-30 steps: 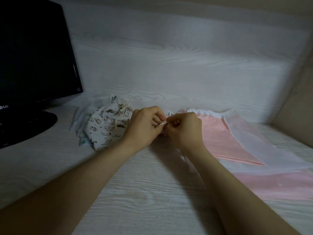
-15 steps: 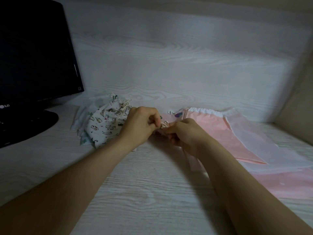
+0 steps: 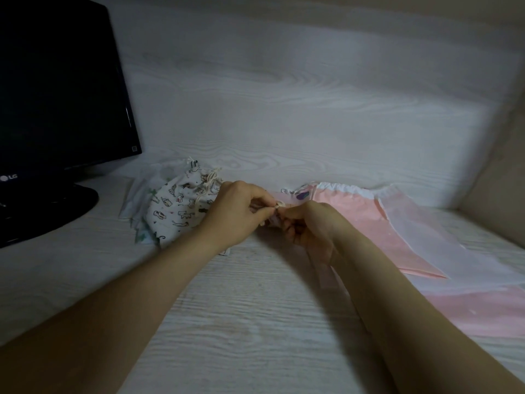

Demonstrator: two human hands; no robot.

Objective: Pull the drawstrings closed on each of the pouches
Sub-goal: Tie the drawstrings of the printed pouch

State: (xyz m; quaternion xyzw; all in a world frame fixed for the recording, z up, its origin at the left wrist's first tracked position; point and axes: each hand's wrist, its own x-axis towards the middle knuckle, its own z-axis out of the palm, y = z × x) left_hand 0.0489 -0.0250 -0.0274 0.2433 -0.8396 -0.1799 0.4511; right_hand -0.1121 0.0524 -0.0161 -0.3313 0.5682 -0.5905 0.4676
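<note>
My left hand [image 3: 237, 213] and my right hand [image 3: 308, 226] meet at the middle of the desk. Both pinch a pale drawstring [image 3: 279, 206] of a small pouch that lies under my hands, mostly hidden. Just left of my left hand lies a white pouch with an animal print [image 3: 177, 210], its cord gathered at the top. To the right a flat pink pouch [image 3: 360, 220] with a white gathered top edge lies on the desk. A sheer white pouch [image 3: 431, 231] overlaps it.
A black monitor [image 3: 56, 92] on a round stand [image 3: 42, 211] fills the left. More pale pouches [image 3: 139, 194] lie under the printed one. A white wood-grain back panel [image 3: 284, 109] rises behind. Another pink cloth [image 3: 468, 311] lies at the right on the desk [image 3: 241, 322].
Both hands have dropped lower toward the desk and the right hand has turned, its fingers now curled beneath the cord. The pouches around them have not moved.
</note>
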